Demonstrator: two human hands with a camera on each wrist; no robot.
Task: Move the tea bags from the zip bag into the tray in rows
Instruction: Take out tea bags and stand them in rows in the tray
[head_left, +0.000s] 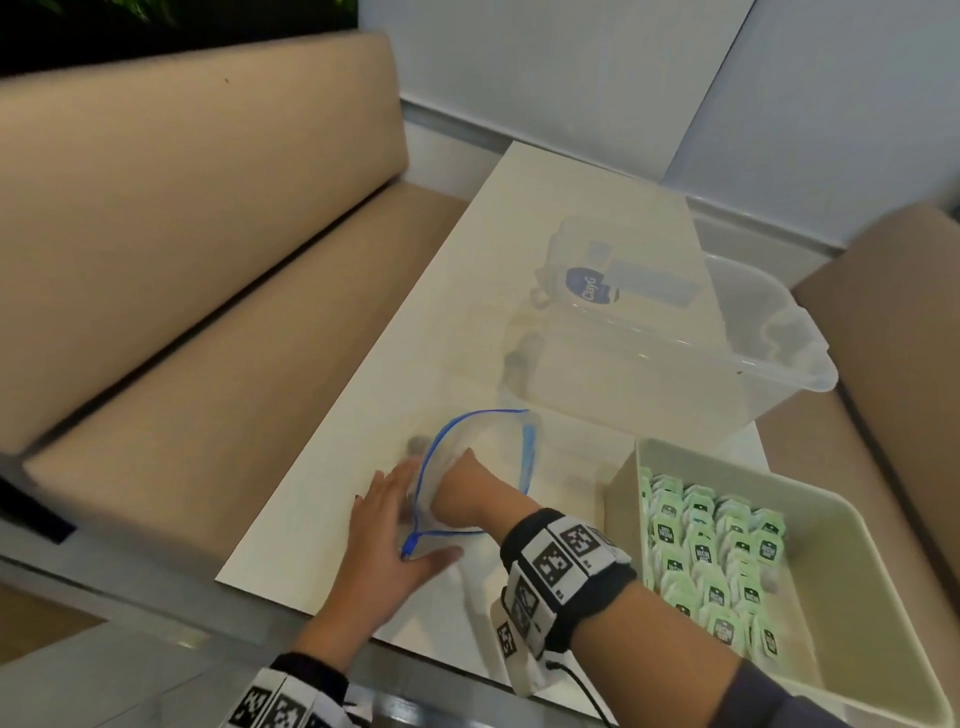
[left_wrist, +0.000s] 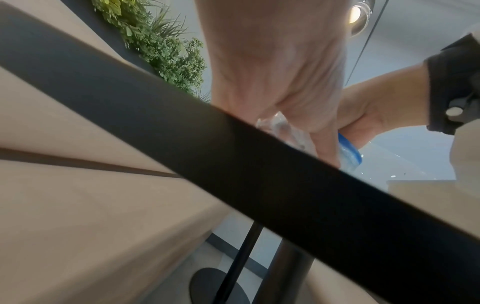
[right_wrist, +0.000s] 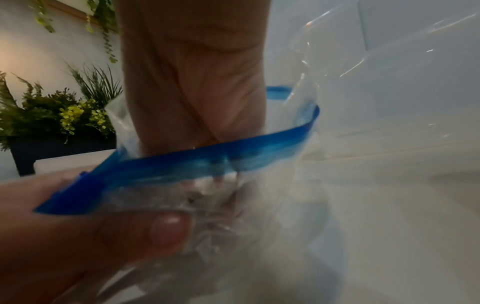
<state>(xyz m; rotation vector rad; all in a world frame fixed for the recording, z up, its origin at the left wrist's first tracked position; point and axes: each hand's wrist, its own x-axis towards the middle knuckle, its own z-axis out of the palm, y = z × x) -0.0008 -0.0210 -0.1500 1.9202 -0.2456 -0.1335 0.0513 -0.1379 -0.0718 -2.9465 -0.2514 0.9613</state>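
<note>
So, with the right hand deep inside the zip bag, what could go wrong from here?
1. The zip bag is limp, and the left hand only steadies one corner of its mouth; pulling the right hand out may drag it along.
2. The tray of tea bags lies beside the right forearm; a wide swing might topple the upright rows.

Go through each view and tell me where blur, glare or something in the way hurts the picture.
Head view: the left hand and the zip bag are smeared by motion, while the tea bags in the tray stay readable. Left wrist view: a dark table edge crosses the frame, and a lamp glares. Right wrist view: soft throughout, with highlights on the plastic around the right hand.
</note>
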